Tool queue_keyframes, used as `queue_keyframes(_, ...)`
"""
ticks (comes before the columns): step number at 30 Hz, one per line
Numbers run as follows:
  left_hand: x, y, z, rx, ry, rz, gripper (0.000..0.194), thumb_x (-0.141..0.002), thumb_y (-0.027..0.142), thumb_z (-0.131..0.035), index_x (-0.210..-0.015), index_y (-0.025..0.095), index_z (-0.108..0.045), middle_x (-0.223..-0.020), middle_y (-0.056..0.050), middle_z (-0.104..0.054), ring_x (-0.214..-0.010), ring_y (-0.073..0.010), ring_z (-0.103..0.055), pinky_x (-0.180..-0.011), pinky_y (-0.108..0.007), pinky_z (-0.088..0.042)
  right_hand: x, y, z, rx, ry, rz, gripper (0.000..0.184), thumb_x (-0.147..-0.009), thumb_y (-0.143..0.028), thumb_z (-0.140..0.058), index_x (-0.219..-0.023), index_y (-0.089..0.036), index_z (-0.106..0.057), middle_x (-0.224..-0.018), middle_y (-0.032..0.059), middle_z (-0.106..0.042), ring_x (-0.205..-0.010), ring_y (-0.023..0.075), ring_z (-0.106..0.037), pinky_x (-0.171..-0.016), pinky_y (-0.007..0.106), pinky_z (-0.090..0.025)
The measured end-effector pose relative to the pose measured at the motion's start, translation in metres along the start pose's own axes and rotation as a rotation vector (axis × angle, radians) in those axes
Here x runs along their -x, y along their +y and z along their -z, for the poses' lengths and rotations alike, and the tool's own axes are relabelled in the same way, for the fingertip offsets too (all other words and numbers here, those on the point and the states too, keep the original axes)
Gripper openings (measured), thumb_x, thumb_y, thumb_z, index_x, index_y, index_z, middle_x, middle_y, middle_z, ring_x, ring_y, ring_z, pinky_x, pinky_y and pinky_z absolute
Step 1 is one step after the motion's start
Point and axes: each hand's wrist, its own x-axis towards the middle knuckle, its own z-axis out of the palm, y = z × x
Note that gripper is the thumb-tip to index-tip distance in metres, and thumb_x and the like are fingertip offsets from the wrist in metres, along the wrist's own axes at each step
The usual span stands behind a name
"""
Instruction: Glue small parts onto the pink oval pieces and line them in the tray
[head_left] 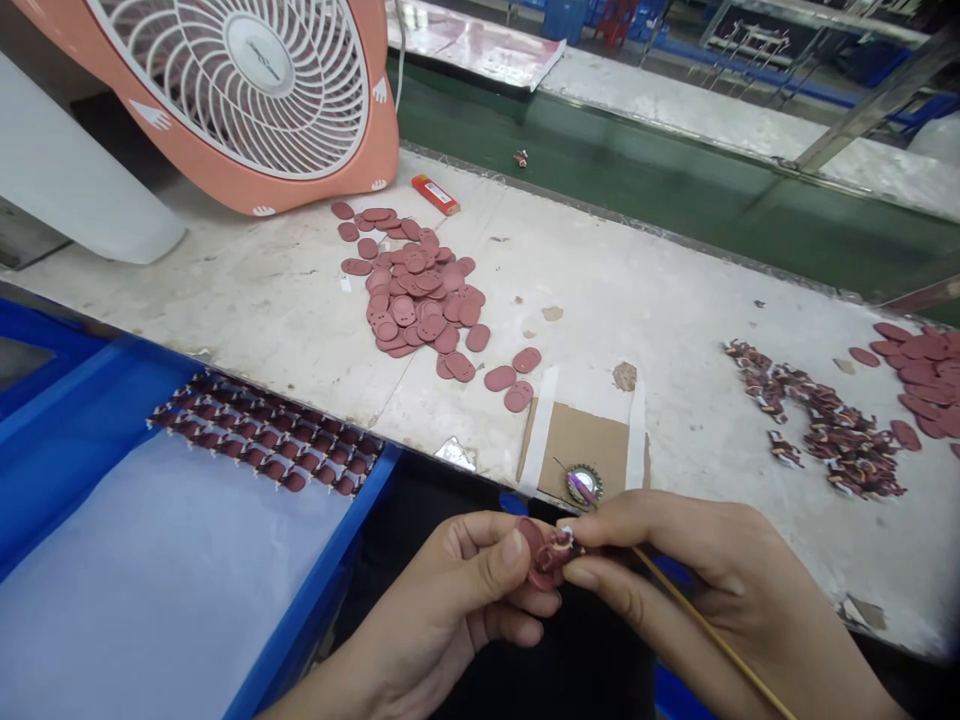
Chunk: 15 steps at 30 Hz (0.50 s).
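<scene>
My left hand (480, 580) pinches a maroon oval disc (531, 545) between thumb and fingers. Against the disc sits a small maroon figurine (559, 550) with white and yellow bits, its details too small to make out. My right hand (675, 570) is closed, thumb and forefinger gripping the figurine. Through that same hand runs a thin stick tool (697, 610) with a yellowish handle, a purple section and a fine dark tip. The tip lies over a bottle cap (589, 473) on a taped cardboard piece (585, 440) at the table edge.
A pile of maroon discs (420, 290) lies mid-table, near an orange fan (315, 190) and a red box cutter blade case-like item (435, 195). Loose figurines (847, 440) and more discs (930, 370) are at right. Left, a blue crate (367, 500) holds rows of assembled pieces (277, 440).
</scene>
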Motion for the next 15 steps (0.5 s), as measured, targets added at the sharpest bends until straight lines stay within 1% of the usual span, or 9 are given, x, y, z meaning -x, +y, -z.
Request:
queue_keyframes(4,0.000,0.001,-0.001,0.008,0.009,-0.004,0.027,-0.069,0.041,-0.086,-0.074,0.015,-0.079,-0.064,0.001,-0.067,-0.056,-0.0046,-0.061,-0.054,-0.011,-0.053,-0.001,0.000,0.000,0.051,-0.007,0.017,0.005,-0.097,-0.024,-0.068,-0.098,-0.028,-0.068,-0.082,-0.0071,-0.072,-0.065,0.0092,-0.069,-0.061,0.014,-0.057)
queue_keyframes(9,-0.001,-0.002,0.002,0.028,0.018,-0.008,0.026,-0.070,0.038,-0.086,-0.075,0.014,-0.079,-0.065,0.001,-0.067,-0.057,-0.0043,-0.062,-0.055,-0.011,-0.053,-0.004,-0.001,-0.001,0.109,-0.009,0.061,0.005,-0.097,-0.022,-0.065,-0.097,-0.026,-0.069,-0.081,-0.0052,-0.072,-0.065,0.0108,-0.069,-0.062,0.017,-0.057)
queue_keyframes(13,-0.004,-0.009,0.007,0.068,0.000,-0.020,0.022,-0.074,0.034,-0.084,-0.078,0.013,-0.078,-0.064,0.000,-0.068,-0.057,-0.0042,-0.061,-0.056,-0.011,-0.052,-0.006,-0.003,-0.001,0.121,-0.022,0.071,0.010,-0.094,-0.012,-0.065,-0.097,-0.021,-0.069,-0.083,-0.0055,-0.073,-0.070,0.0078,-0.069,-0.066,0.013,-0.054)
queue_keyframes(15,-0.004,-0.011,0.008,0.083,-0.011,-0.023,0.022,-0.075,0.034,-0.084,-0.079,0.013,-0.079,-0.064,0.000,-0.067,-0.057,-0.0039,-0.060,-0.055,-0.010,-0.051,-0.005,-0.003,-0.003,0.127,-0.029,0.094,0.011,-0.093,-0.010,-0.064,-0.097,-0.020,-0.068,-0.084,-0.0059,-0.072,-0.071,0.0061,-0.068,-0.068,0.011,-0.053)
